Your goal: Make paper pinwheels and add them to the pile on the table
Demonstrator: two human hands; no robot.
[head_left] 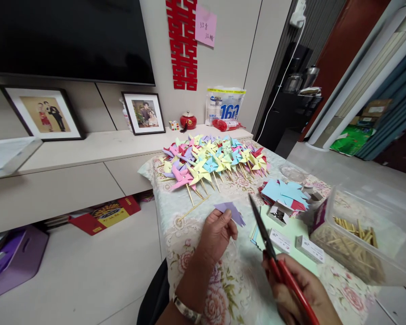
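Purple paper piece (230,211) pinched in left hand (217,234) fingertips at lower centre, red-handled scissors (274,259) gripped by right hand (299,291), blades closed, paper pinwheels (214,160) piled above

A table with a flowery cloth (169,216); on it a big heap of paper pinwheels (213,160), a pile of cut paper squares (284,193), small white boxes (309,248), one loose wooden stick (192,210), and a clear box of sticks (365,234).

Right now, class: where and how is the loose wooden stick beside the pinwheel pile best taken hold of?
Grip the wooden stick near its middle, pinching from above. It lies flat and bare on the tablecloth, apart from the pinwheels, just ahead of the left hand.
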